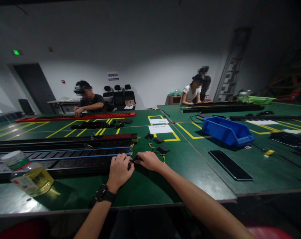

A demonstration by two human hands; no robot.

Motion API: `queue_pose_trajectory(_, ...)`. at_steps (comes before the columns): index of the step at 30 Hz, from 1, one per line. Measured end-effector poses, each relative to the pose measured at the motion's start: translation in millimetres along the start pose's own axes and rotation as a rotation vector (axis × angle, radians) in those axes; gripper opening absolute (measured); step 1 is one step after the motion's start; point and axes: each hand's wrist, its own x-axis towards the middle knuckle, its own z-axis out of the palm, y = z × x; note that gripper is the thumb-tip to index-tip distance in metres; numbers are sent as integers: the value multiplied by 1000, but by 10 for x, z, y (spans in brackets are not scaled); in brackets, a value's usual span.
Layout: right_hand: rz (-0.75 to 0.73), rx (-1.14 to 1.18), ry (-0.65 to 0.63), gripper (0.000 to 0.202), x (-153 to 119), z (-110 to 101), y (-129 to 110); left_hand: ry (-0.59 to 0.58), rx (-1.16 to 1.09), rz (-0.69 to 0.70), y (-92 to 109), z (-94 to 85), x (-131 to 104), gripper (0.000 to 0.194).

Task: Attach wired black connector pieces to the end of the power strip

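Note:
My left hand (120, 171), with a watch on its wrist, has its fingers closed around a small black part (130, 164) at the right end of the long black strips (83, 163). Touching it from the right, my right hand (148, 160) pinches something small and dark, mostly hidden by the fingers. Red dots run along the strips, and a blue line crosses them. Just beyond my right hand lie small black blocks (163, 149) and short yellow-and-black wires (150, 145) on the green table (190, 179).
A bottle of yellow liquid (32, 176) stands at the left. To the right are a phone (230, 165) and a blue bin (226, 130). White paper sheets (160, 129) lie ahead. Across the table, people work at a red rail (103, 115) and black rails (222, 108).

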Motion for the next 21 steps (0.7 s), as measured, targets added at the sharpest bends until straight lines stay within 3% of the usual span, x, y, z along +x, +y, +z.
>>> queue_pose_trajectory(21, 18, 19, -26, 32, -5, -31, -22, -3, 11, 1, 1, 2, -3, 12)
